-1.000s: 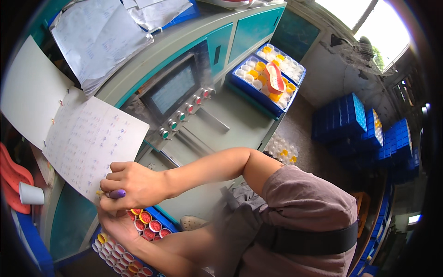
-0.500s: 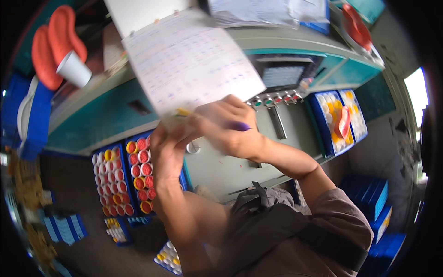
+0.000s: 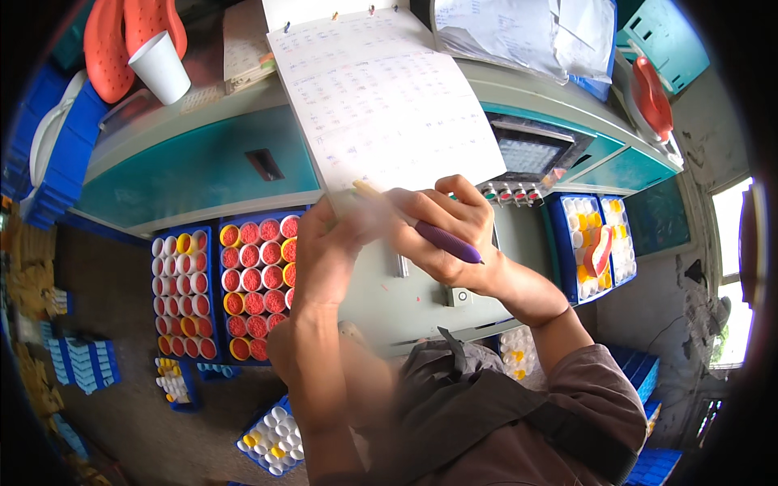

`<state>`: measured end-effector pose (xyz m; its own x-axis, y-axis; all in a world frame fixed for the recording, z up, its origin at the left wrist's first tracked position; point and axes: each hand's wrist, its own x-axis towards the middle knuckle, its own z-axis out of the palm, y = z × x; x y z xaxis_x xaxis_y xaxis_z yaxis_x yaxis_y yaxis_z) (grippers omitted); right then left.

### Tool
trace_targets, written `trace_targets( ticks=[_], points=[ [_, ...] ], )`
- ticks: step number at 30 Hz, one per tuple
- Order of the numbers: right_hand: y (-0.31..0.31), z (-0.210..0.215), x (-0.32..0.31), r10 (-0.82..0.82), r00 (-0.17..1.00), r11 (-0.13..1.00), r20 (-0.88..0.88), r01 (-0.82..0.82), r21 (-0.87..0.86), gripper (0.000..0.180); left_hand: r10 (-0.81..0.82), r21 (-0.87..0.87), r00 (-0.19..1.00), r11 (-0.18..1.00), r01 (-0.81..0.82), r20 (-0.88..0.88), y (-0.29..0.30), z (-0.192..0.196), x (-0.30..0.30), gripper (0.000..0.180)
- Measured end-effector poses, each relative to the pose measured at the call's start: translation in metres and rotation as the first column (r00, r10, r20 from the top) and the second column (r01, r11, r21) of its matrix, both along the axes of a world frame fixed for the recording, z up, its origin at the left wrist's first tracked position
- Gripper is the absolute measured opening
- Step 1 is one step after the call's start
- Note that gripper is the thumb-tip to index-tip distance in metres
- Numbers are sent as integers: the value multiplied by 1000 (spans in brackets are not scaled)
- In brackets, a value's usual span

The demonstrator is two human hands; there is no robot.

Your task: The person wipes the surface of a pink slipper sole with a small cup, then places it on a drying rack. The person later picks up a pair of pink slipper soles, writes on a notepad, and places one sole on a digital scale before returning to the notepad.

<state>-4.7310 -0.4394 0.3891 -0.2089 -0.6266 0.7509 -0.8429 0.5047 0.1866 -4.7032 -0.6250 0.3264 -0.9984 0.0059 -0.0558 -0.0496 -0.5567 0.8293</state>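
Observation:
My right hand point(image 3: 454, 243) is closed around a purple pen point(image 3: 447, 241), whose dark tip points down to the right, away from the paper. Just ahead of the fingers, a thin yellow piece point(image 3: 366, 189) sticks out over the sheet's lower edge; whether it belongs to the pen I cannot tell. My left hand point(image 3: 326, 263) is raised beside the right, by the lower left corner of the written sheet point(image 3: 389, 105). Blur covers the left fingertips, so what they hold, if anything, does not show. The sheet hangs over the edge of a grey-and-teal machine, clipped along its top.
Blue trays of red-filled cups point(image 3: 253, 279) stand at left. More trays with white and yellow cups point(image 3: 585, 235) are at right. Red clogs point(image 3: 154, 24) and a white cup point(image 3: 162, 69) rest on the machine top. Push buttons point(image 3: 519, 194) line the panel beside my right hand.
The view has shifted, so the sheet and machine sit further right and are sharper. My right hand has tilted, and more of the purple pen shows. Both hands stay close together.

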Motion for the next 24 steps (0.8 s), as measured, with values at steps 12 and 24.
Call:
trace_targets(
  ticks=[12, 24],
  points=[
    [-2, -8, -1, 40, 999, 999, 3, -40, -3, 26, 5, 1, 1000, 1000, -5, -14, 10, 0, 0, 25],
    [-1, -4, -1, 1, 1000, 1000, -8, -1, 20, 26, 15, 36, 999, 999, -13, -37, 19, -5, -2, 30]
  ],
)
